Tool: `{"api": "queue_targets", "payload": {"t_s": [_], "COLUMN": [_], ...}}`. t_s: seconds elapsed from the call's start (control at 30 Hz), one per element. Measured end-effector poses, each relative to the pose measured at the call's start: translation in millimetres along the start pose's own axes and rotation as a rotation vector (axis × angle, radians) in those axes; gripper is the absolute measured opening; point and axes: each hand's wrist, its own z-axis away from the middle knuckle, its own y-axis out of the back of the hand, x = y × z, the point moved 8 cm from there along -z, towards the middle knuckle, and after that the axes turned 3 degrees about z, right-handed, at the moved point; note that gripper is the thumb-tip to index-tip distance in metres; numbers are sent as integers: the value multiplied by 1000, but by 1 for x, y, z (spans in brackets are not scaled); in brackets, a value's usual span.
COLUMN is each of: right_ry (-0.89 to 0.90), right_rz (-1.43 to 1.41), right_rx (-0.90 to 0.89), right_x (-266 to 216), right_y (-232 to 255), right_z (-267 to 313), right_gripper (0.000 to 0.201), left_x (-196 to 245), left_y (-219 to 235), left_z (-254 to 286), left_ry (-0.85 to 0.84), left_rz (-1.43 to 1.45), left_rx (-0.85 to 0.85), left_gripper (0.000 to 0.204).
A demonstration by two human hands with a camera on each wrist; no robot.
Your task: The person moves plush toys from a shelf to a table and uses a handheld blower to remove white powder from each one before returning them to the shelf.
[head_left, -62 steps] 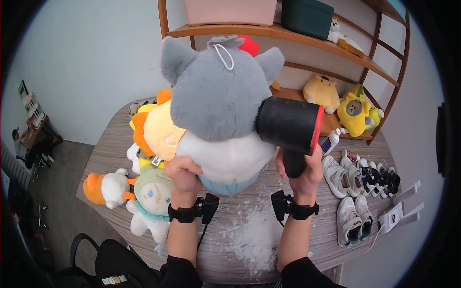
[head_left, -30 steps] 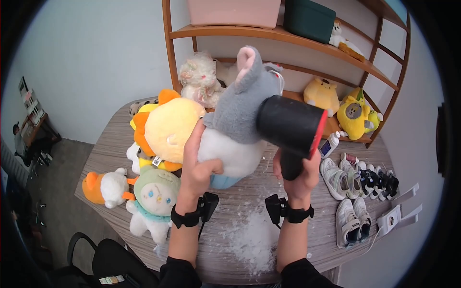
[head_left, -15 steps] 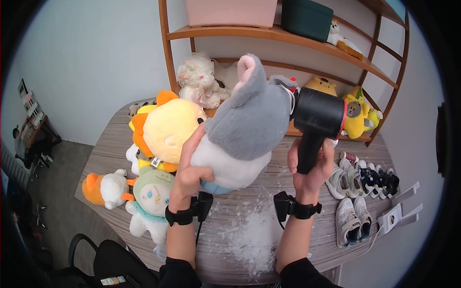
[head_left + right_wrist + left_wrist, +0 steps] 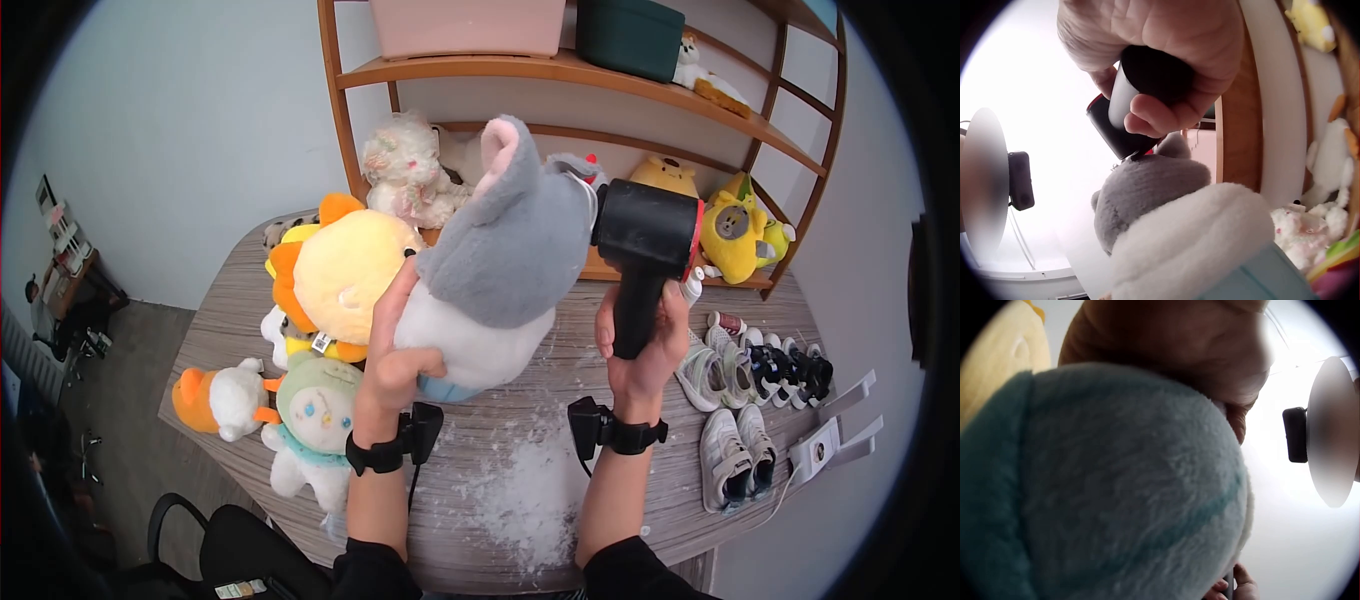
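Observation:
A big grey and white plush toy (image 4: pixel 510 240) with a pink-lined ear and a pale blue base tilts over the middle of the table. My left hand (image 4: pixel 390 350) grips its white body from the left side; in the left wrist view the plush's blue-striped underside (image 4: pixel 1129 481) fills most of the picture. In my right hand (image 4: pixel 645 345) is a black hair-dryer-shaped device (image 4: pixel 648 230) with a red rim, held by its handle. Its narrow end meets the back of the grey head near a white loop. From below, the right wrist view shows fingers wrapped round the handle (image 4: pixel 1160 75).
Left of my left hand sit a yellow plush (image 4: pixel 355 270), a green-hooded plush (image 4: pixel 318 400) and an orange and white plush (image 4: pixel 215 397). White powder (image 4: pixel 525 500) covers the table front. Several shoes (image 4: pixel 725 460) line the right side. A wooden shelf (image 4: pixel 450 68) stands behind.
The plush has turned from showing its back to showing one ear side, and leans right. My left hand has shifted up its side. The black device moved right, then slightly back left.

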Motion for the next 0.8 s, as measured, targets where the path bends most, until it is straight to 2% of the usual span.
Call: {"api": "queue_targets", "payload": {"t_s": [0.1, 0.2, 0.3, 0.4, 0.63, 0.73, 0.8], "right_ry": [16, 45, 61, 51, 85, 72, 102], "right_rz": [-36, -3, -30, -81, 20, -124, -125], "right_rx": [-115, -163, -171, -178, -82, -101, -104], "right_x": [4, 5, 6, 8, 2, -1, -9], "right_y": [-4, -15, -22, -19, -17, -10, -6], "right_z": [1, 5, 6, 6, 5, 5, 6], "right_gripper": [49, 48, 48, 49, 57, 52, 56], "left_x": [-4, 4, 2, 12, 22, 32, 37], "left_y": [1, -15, -16, -24, -36, -46, -50], "left_z": [-2, -4, -3, -6, -2, 1, 6], "left_ry": [-102, -91, -76, -274, -413, -505, -596], "left_rz": [-187, -471, -457, -605, -889, -959, -1003], "left_rx": [37, 11, 25, -28, 26, 45, 66], "left_gripper": [87, 96, 88, 78, 69, 67, 67]}}
